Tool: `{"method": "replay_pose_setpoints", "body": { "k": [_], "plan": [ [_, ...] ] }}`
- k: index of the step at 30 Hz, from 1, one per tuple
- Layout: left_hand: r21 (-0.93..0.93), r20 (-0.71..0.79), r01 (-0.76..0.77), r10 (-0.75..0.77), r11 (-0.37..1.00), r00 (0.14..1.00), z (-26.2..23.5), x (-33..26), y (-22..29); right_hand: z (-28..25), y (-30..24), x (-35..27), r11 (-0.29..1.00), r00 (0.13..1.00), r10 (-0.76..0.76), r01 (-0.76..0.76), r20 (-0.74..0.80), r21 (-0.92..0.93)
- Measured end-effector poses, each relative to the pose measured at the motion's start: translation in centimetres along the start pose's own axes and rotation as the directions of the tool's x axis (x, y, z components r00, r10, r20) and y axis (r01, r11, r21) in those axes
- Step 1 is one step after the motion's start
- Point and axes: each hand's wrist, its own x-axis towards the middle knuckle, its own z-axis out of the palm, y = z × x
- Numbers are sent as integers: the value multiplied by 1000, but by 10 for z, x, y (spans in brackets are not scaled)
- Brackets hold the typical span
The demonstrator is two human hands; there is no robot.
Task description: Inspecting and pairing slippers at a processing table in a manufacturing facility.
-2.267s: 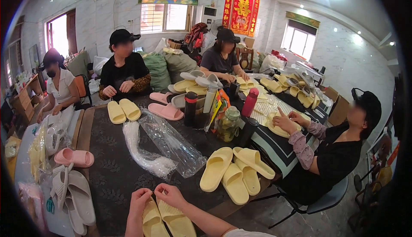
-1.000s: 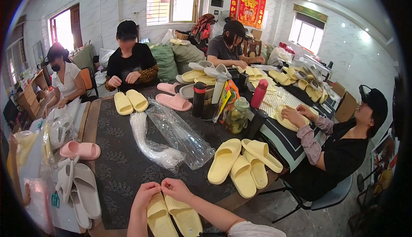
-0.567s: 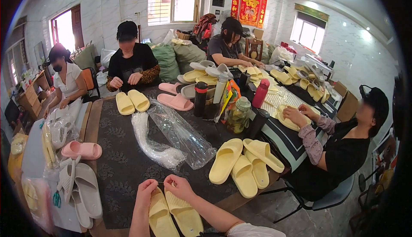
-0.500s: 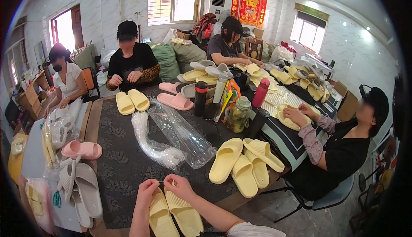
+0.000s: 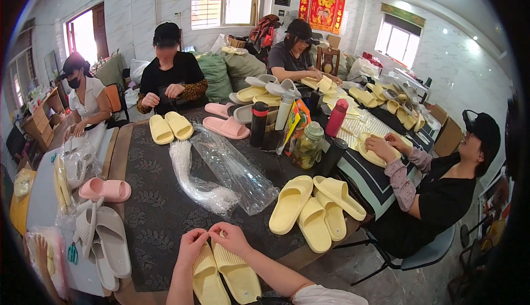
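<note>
Two yellow ribbed slide sandals lie side by side at the near edge of the table, the left slide (image 5: 210, 283) and the right slide (image 5: 240, 280). Above their straps my left hand (image 5: 193, 244) and my right hand (image 5: 231, 241) meet, fingertips pinched together. A thin pale strand showed between them earlier; now the fingers mostly hide it. Farther up the table lies a bundle of thin clear plastic strands (image 5: 193, 180), beside a long clear plastic bag (image 5: 234, 169).
Several yellow slides (image 5: 314, 222) sit to my right, grey slides (image 5: 113, 241) and a pink slide (image 5: 105, 190) to my left. Bottles and a jar (image 5: 309, 146) stand mid-table. Co-workers sit around. Another person's hand (image 5: 41, 250) reaches in at the lower left.
My two hands have come closer, closing the gap where the strand was visible. A person's hand and forearm have appeared at the lower left by the plastic-wrapped package.
</note>
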Motion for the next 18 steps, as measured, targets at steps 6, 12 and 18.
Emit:
{"method": "replay_pose_setpoints", "body": {
  "k": [6,12,18],
  "plan": [
    [-225,-59,23,-38,974,998,-2,-1,-1,0,5,-1,991,991,122,-118,-57,70],
    [0,-62,-70,69,998,996,3,-2,-7,0,2,-4,997,997,75,-75,1,3],
    [-81,-141,-36,24,996,990,4,-6,0,3,2,-2,1000,1000,11,-11,-8,20]
  ]
}}
